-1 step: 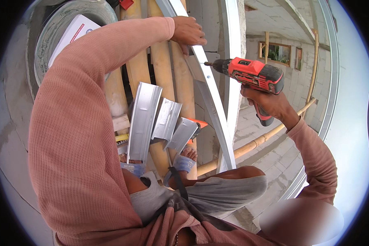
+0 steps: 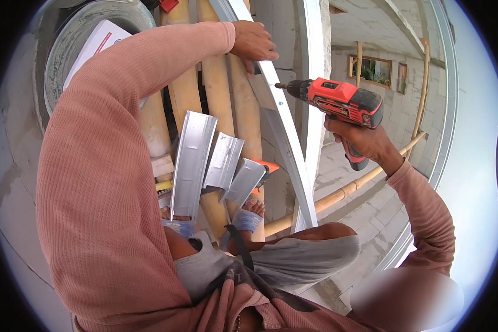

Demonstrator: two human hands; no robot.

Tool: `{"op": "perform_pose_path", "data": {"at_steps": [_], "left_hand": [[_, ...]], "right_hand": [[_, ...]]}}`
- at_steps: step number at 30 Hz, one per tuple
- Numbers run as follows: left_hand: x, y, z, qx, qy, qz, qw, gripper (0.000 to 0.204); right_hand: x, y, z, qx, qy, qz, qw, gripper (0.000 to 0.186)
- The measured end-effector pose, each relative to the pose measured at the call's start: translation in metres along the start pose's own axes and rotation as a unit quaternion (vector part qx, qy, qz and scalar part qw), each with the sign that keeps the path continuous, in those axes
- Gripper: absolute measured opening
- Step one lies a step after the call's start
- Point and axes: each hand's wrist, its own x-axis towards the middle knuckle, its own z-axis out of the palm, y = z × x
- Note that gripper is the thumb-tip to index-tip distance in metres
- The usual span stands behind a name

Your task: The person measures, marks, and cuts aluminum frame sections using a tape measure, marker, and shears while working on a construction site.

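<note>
My right hand [image 2: 362, 139] grips a red and black cordless drill [image 2: 346, 99] by its handle. The drill points left, its bit tip at the side of a long silver metal channel [image 2: 286, 135], a little above a small screw head [image 2: 280, 103] in that channel. I cannot tell whether the tip touches the metal. Higher up, my left hand [image 2: 254, 43] is closed over the channel's edge, its thumb partly hidden below. Three cut metal pieces rest by my feet: a long one [image 2: 192, 166], a shorter one [image 2: 223, 160] and another short one [image 2: 243, 181].
Bamboo poles [image 2: 218, 91] lie side by side under me. A grey bucket [image 2: 58, 72] holding a white box [image 2: 94, 47] stands at the far left. A pale upright strip [image 2: 314, 61] runs beside the channel. On the right, a slanting bamboo pole [image 2: 343, 192] crosses above a lower floor.
</note>
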Motion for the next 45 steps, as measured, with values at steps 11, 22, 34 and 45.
{"op": "perform_pose_path", "data": {"at_steps": [11,22,34,45], "left_hand": [[-0.001,-0.003,0.004,0.010,0.055,0.044,0.997,0.063],[0.000,-0.003,0.005,-0.006,0.052,0.038,0.998,0.062],[0.001,-0.003,0.006,-0.002,0.040,0.034,0.999,0.063],[0.003,-0.005,0.009,-0.005,0.060,0.049,0.997,0.062]], "right_hand": [[0.008,0.006,-0.008,-0.061,-0.020,-0.019,0.998,0.020],[0.013,-0.010,-0.019,-0.114,-0.059,-0.015,0.992,0.026],[0.019,0.019,-0.028,-0.281,-0.037,-0.249,0.926,0.028],[0.027,0.019,-0.045,-0.363,-0.016,-0.353,0.862,0.056]]}}
